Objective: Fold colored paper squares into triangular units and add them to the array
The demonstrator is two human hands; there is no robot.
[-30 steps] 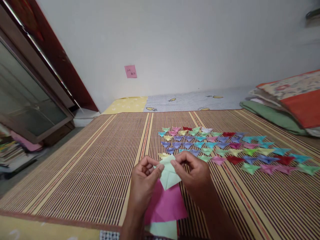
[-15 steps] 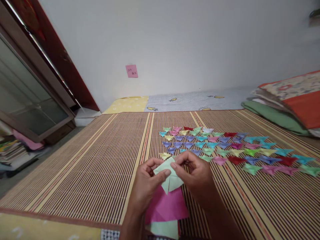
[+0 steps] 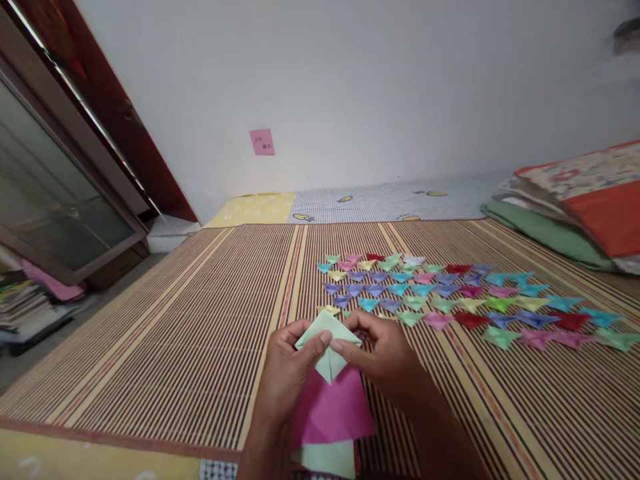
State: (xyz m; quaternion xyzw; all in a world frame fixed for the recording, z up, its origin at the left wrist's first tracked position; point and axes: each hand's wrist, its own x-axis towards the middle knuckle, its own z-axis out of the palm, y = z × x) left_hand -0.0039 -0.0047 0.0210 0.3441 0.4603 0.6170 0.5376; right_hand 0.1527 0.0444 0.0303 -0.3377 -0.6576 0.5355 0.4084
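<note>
A pale green folded paper (image 3: 330, 360) is held up between both hands, diamond-shaped with a centre crease running to its lower tip. My left hand (image 3: 290, 363) pinches its left side, thumb on the front face. On the right side, my right hand (image 3: 383, 353) grips it with the thumb near the middle and fingers behind. Below the hands lies a magenta sheet (image 3: 333, 413), partly over another pale green sheet (image 3: 327, 459). Beyond them, rows of small folded paper pieces in several colours (image 3: 415, 302) lie on the striped mat (image 3: 200, 333).
Folded bedding and a green cloth (image 3: 545, 237) are piled at the right back. A pink note (image 3: 263, 142) is on the white wall. Books (image 3: 25, 303) and a glass-panelled door (image 3: 60, 180) stand at the left.
The pale green paper has turned so its tip points straight down, and its left and right corners now show. My right hand has shifted slightly left and lower.
</note>
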